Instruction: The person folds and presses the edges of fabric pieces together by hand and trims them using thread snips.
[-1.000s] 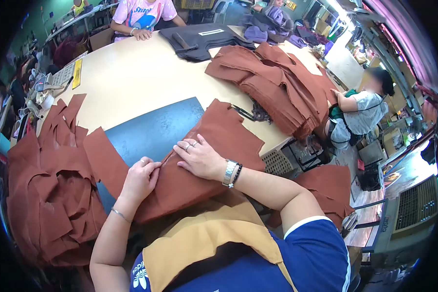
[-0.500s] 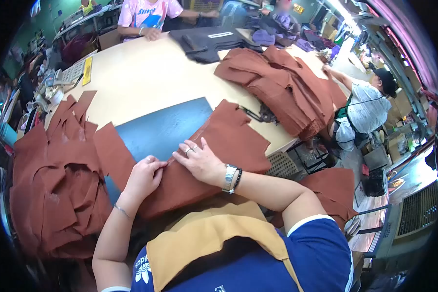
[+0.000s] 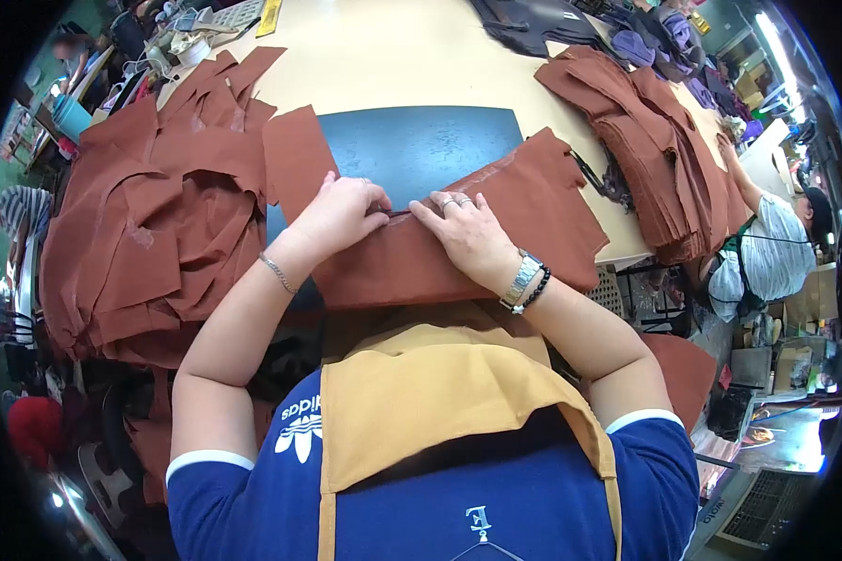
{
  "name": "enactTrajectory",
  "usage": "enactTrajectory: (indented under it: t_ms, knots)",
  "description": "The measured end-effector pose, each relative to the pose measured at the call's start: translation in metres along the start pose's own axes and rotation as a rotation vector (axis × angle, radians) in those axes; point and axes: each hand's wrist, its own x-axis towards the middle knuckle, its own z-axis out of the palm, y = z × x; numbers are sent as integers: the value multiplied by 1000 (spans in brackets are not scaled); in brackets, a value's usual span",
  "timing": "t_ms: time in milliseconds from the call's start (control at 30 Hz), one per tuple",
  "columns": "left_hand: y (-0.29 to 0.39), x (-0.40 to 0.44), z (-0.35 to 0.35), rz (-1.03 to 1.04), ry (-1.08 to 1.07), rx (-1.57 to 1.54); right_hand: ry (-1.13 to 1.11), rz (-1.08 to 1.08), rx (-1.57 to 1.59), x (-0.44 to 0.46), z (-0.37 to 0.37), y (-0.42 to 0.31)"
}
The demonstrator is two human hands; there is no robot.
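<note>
A rust-brown fabric piece [image 3: 524, 215] lies in front of me, its upper edge running slantwise across a dark blue-grey board [image 3: 421, 136]. At that edge my left hand [image 3: 341, 215] is closed, thumb and fingers pinching the fabric. My right hand [image 3: 468, 238] rests on the same cloth just to the right, fingers stretched out and lying along the edge. Pale marks show on the fabric near the edge. A smaller rust-brown panel [image 3: 299, 154] lies partly on the board, left of my left hand.
A heap of rust-brown pieces [image 3: 159, 224] hangs over the table's left side. Another stack [image 3: 660, 150] lies to the right, near a co-worker [image 3: 767, 243]. Dark garments [image 3: 543, 28] and a yellow ruler [image 3: 268, 17] lie along the far side of the pale table [image 3: 393, 56].
The camera view has tilted downward and turned, so the table sits higher in it. Both hands stay at the fabric edge, the left still pinching.
</note>
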Motion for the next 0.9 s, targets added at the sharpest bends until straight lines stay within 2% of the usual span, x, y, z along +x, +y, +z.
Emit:
enactTrajectory:
  t_ms: [33,167,267,367,467,567,667,800,900]
  knots:
    - [2,-1,-3,-46,-42,31,21,-11,-29,-1,-1,-1]
    - [-2,-6,-4,8,-3,34,98,-99,-45,2,-1,-1]
    - [-14,-5,-10,-36,-115,-123,6,-51,6,4,-4,-5]
    - [-11,-8,-15,-45,-109,-51,18,-48,82,5,-3,-4]
    - [-4,-9,-16,-33,-64,-36,80,1,263,3,2,2]
    - [2,-4,-1,88,81,-37,144,22,329,-2,14,4]
    - [5,6,17,64,113,23,273,20,367,-8,10,-7]
    - [1,10,32,132,256,-26,258,36,362,-12,9,-8]
    - [2,11,30,44,267,-104,259,31,371,-14,8,-8]
